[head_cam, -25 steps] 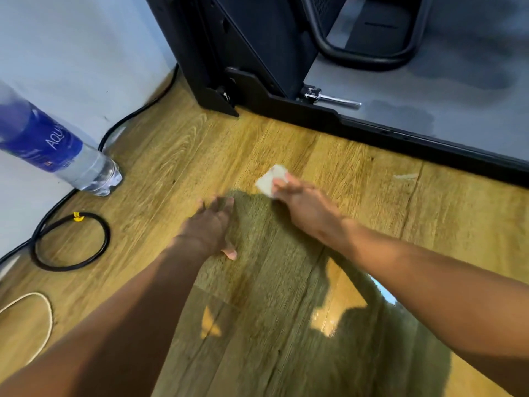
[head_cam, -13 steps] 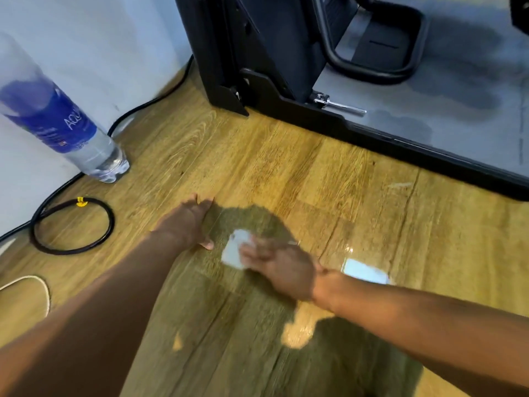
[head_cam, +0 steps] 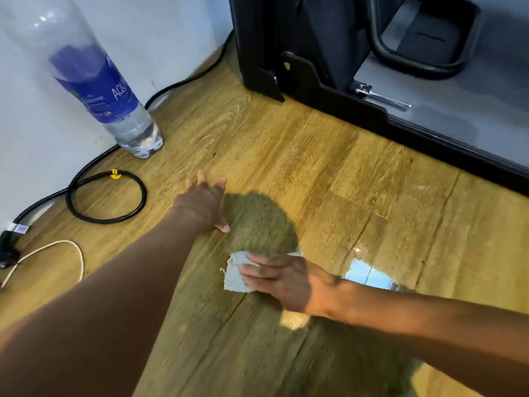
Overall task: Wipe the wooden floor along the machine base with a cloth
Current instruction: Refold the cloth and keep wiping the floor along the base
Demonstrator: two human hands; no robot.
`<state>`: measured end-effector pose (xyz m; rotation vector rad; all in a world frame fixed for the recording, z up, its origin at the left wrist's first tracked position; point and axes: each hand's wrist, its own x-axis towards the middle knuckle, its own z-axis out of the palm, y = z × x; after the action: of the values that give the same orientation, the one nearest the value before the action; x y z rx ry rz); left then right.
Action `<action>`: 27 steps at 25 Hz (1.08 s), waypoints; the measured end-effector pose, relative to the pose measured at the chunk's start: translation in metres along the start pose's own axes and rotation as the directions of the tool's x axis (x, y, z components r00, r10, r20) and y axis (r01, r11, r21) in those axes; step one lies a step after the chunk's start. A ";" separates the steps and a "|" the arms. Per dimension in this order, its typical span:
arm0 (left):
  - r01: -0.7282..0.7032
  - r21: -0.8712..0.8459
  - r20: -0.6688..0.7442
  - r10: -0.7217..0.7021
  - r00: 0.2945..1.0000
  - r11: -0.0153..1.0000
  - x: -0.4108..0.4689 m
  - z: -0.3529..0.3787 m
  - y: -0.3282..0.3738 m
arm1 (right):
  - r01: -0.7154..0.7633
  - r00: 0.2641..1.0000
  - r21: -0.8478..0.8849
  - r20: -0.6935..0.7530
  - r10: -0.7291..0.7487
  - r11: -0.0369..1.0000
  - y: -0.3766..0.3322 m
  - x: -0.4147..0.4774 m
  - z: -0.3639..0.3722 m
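Note:
A small pale cloth (head_cam: 235, 275) lies flat on the wooden floor (head_cam: 329, 173) in the lower middle of the view. My right hand (head_cam: 282, 279) presses it down with straight fingers laid across it. My left hand (head_cam: 204, 203) rests flat on the floor a little further up and to the left, fingers spread, holding nothing. The black machine base (head_cam: 329, 93) runs from the top centre down to the right edge, well beyond both hands.
A clear water bottle (head_cam: 114, 104) with a blue label stands by the white wall at left. A coiled black cable (head_cam: 106, 196) and a white cord (head_cam: 57, 247) lie on the floor at left. A metal pin (head_cam: 380, 96) sticks out of the base.
My right hand has pulled the cloth back toward me, away from the machine base and then slightly right. My left hand has stayed planted on the floor.

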<state>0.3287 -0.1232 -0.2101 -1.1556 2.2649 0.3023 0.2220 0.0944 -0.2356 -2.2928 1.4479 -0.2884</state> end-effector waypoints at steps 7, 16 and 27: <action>-0.066 0.091 0.083 0.059 0.995 0.994 0.005 -0.014 0.010 | -0.523 0.834 0.006 -0.202 0.513 0.852 0.113 0.034 -0.059; -0.183 0.174 0.131 0.161 0.978 0.968 0.016 -0.022 0.028 | -0.414 0.877 -0.003 -0.268 0.399 0.910 0.159 0.029 -0.056; -0.201 0.184 0.124 0.180 0.976 0.962 0.023 -0.017 0.026 | -0.528 0.814 -0.030 -0.304 0.496 0.849 0.204 0.039 -0.079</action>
<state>0.2911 -0.1307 -0.2110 -0.8042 2.2578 0.2045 0.0430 -0.0350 -0.2576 -1.8864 2.2168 -0.3898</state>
